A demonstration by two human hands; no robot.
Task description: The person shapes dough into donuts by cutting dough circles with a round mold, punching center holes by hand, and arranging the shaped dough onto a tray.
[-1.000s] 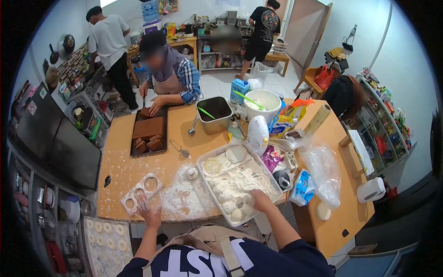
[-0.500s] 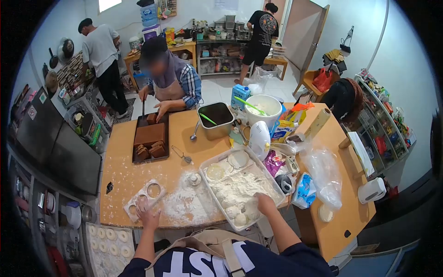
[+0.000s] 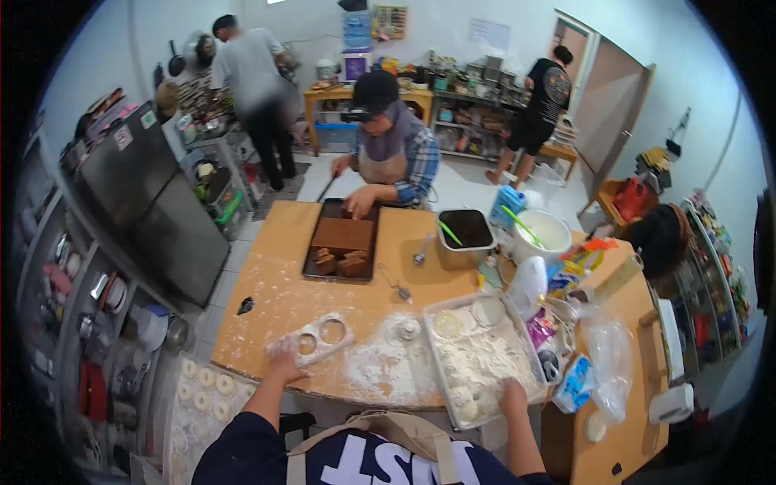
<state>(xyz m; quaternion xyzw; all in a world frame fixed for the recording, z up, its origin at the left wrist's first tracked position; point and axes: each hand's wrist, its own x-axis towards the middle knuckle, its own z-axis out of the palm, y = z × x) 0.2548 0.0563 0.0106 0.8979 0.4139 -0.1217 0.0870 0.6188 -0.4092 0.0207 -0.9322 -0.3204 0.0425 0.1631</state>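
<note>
On the floured tabletop lies a pale, flat strip of dough (image 3: 324, 334) with round holes through it. My left hand (image 3: 286, 359) rests on the strip's left end, fingers spread. A white rectangular tray (image 3: 434, 356) at the right of the table holds loose flour (image 3: 493, 353) and several dough pieces (image 3: 463, 399). My right hand (image 3: 512, 394) reaches into the tray's near right part; its fingers are hidden by the hand's back and the flour. A small, flour-dusted round cutter (image 3: 407, 328) stands between the strip and the tray.
Across the table, a person (image 3: 388, 153) cuts brown cake (image 3: 343, 234) in a dark pan. A metal container (image 3: 466, 242), a white bucket (image 3: 543, 234), a hand mixer (image 3: 529, 287) and packets stand beyond the flour tray. Ring-shaped dough (image 3: 205, 378) lies on a lower tray at left.
My view has swung left, so the scene sits further right. My left hand has slid toward the strip's left end. My right hand stays in the tray.
</note>
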